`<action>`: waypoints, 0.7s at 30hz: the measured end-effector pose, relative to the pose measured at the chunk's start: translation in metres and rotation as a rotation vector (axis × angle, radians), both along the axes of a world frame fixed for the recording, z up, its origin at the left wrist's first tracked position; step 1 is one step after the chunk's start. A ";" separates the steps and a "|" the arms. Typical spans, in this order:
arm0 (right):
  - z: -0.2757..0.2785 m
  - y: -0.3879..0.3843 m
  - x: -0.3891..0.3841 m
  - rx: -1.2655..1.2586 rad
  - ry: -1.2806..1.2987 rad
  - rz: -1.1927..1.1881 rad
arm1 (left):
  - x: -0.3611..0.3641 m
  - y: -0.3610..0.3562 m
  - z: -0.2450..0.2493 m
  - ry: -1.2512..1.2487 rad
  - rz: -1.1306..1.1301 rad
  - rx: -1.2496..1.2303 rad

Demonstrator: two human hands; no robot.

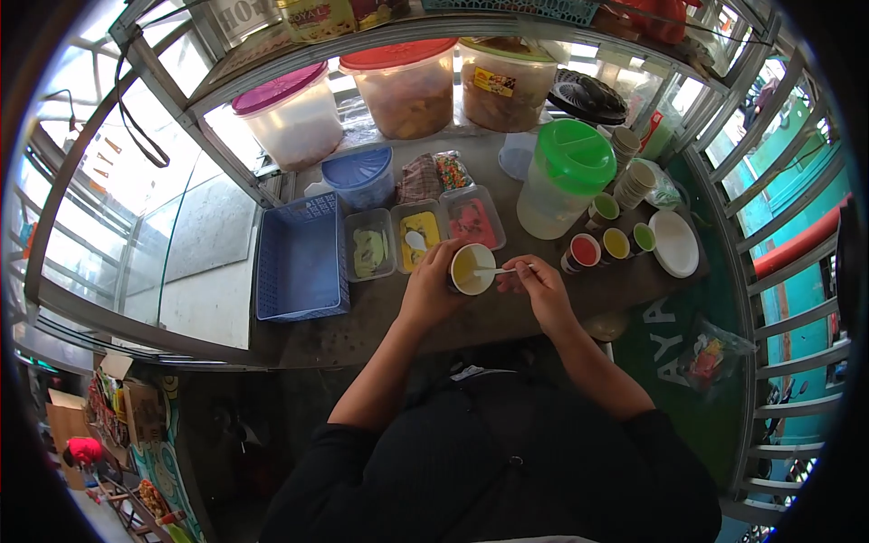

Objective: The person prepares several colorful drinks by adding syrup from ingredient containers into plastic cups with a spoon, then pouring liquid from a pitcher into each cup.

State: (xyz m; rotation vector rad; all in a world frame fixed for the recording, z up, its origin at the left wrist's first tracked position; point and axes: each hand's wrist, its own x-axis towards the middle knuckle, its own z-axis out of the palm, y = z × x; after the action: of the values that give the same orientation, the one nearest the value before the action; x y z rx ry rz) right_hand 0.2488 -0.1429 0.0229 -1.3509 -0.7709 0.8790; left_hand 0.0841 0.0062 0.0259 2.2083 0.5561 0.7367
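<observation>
My left hand (pixel 431 288) is wrapped round a paper cup (pixel 472 270) with something yellow inside, tilted toward me. Between the fingers of my right hand (pixel 538 288) is the handle of a white spoon (pixel 493 271), whose other end reaches into the cup. Just behind the cup stand open tubs: one with green contents (pixel 369 249), one with yellow contents (pixel 419 231) and a white spoon in it, and one with pink contents (pixel 472 217). Several cups stand to the right, among them one with red contents (pixel 584 251) and one with yellow contents (pixel 615 242).
A blue basket (pixel 301 258) sits at the left. Behind the cups stands a jug with a green lid (pixel 575 145). White plates (pixel 675 244) lie at the right edge. Large lidded containers (pixel 398 90) line the back, beneath a shelf. A person in red (pixel 84 450) is at lower left.
</observation>
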 end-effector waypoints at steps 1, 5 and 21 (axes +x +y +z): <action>0.003 -0.002 -0.003 -0.009 0.054 -0.015 | 0.002 0.000 -0.001 -0.023 -0.019 -0.026; 0.015 -0.011 -0.004 0.071 0.000 -0.079 | 0.011 -0.002 -0.020 -0.157 -0.124 -0.167; 0.090 -0.050 -0.003 0.108 -1.091 0.194 | 0.019 -0.033 -0.016 -0.231 -0.367 -0.359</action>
State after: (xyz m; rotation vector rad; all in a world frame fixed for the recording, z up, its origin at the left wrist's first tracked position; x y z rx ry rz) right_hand 0.2460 -0.1925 0.1129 -1.6437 -1.7685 0.1571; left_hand 0.1030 -0.0270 0.0104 1.7925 0.1436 0.6279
